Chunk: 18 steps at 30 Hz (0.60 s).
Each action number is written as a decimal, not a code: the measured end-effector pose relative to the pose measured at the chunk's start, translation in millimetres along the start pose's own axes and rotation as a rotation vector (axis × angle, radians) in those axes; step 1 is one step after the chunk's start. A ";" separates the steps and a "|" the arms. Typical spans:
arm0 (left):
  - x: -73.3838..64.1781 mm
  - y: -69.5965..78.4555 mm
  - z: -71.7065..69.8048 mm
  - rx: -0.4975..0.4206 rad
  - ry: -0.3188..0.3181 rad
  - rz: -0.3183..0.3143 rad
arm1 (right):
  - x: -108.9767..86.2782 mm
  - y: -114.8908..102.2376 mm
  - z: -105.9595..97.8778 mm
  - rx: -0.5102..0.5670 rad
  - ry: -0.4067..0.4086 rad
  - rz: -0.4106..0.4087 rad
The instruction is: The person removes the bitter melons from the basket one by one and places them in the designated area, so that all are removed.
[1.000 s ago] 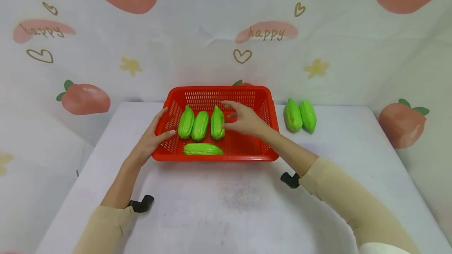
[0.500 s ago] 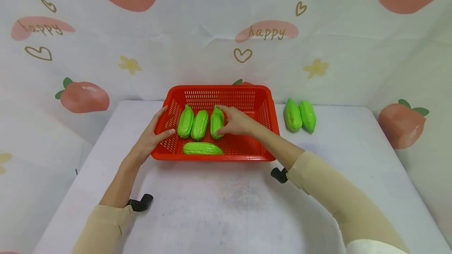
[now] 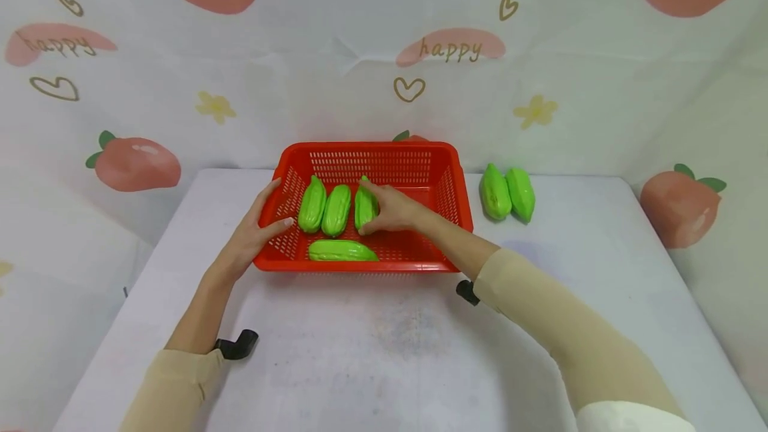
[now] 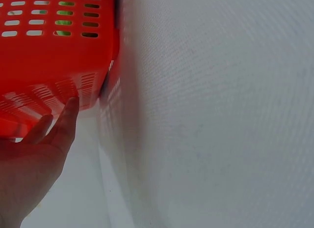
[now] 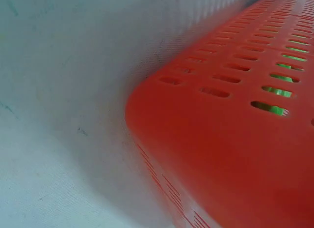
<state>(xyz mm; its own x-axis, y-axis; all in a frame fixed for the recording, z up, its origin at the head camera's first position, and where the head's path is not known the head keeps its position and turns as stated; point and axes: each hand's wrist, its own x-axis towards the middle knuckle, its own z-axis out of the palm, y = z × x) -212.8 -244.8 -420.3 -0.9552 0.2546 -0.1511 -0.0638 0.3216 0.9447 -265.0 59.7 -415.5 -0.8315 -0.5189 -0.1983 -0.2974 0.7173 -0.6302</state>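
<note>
My right hand (image 3: 393, 210) reaches into the red plastic basket (image 3: 420, 267) and holds a green ridged fruit (image 3: 365, 207) lengthwise, fingertips at its far end and thumb at its near end. Two more long green fruits (image 3: 313, 205) lie just left of it, side by side. Along the basket's near wall another green fruit (image 3: 343, 251) lies crosswise. My left hand (image 3: 249, 235) grips the basket's left side, thumb over the rim and fingers along the outer wall. In the left wrist view its fingers (image 4: 64, 122) lie against that slotted wall. The right wrist view shows only the basket's outside.
Two pale-green fruits (image 3: 495, 193) lie together on the white table (image 3: 372, 352), right of the basket. Behind the table hangs a white cloth (image 3: 336, 39) printed with peaches and hearts. Black wrist devices (image 3: 239, 344) sit under both forearms.
My right hand has moved left and down onto the third fruit, and its fingers and thumb have closed on the ends. The left hand stays on the basket's side.
</note>
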 end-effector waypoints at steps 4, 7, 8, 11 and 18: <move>-0.5 -1.6 0.8 0.004 0.005 0.004 | 0.9 0.7 2.3 -0.022 -0.004 0.018; 0.0 -1.7 1.6 0.018 0.009 0.002 | 1.9 1.4 2.6 -0.024 0.000 0.026; 0.2 -1.4 1.8 0.017 0.008 0.004 | 2.4 1.8 2.6 -0.027 0.000 0.030; 0.5 -0.3 1.6 -0.002 0.002 0.001 | 3.1 1.7 2.3 -0.032 -0.002 0.036; 0.2 1.0 0.7 -0.022 -0.004 -0.010 | 4.5 0.4 3.6 -0.046 -0.019 0.061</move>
<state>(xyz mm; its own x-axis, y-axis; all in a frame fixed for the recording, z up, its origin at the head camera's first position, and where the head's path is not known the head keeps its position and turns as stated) -212.8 -243.8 -419.6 -0.9534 0.2549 -0.1615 -0.0795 0.3042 0.9493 -267.1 55.9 -419.4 -0.8397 -0.4821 -0.2500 -0.2680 0.7683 -0.5813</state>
